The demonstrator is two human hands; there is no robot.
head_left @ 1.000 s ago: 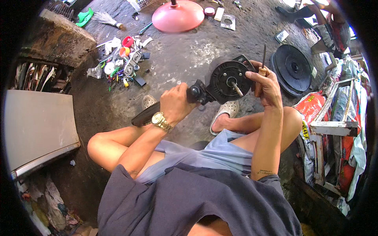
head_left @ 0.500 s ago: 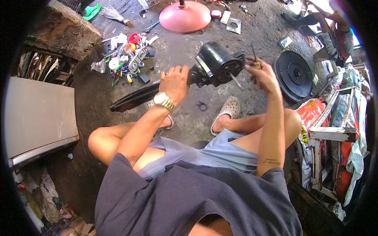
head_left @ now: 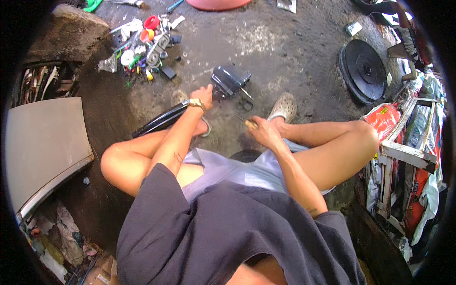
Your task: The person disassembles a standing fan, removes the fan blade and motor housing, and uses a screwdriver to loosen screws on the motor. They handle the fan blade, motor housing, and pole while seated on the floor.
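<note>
A black fan motor [head_left: 229,80] on a black pole [head_left: 159,121] is tipped down toward the concrete floor between my feet. My left hand [head_left: 204,95], with a gold wristwatch, grips the pole just behind the motor. My right hand [head_left: 260,131] is drawn back near my right knee and is closed on a thin screwdriver [head_left: 243,119] whose tip points toward the motor without touching it. A small dark metal clip [head_left: 247,102] lies on the floor just beside the motor.
Loose tools, tape rolls and small parts [head_left: 145,45] are scattered at the upper left. A black round fan grille [head_left: 363,71] lies at the upper right, a pink round base [head_left: 218,4] at the top. A grey panel [head_left: 40,147] sits left, a cluttered rack [head_left: 403,156] right.
The motor came down from in front of me toward the floor. My right hand left the motor's shaft and pulled back to my knee with the screwdriver.
</note>
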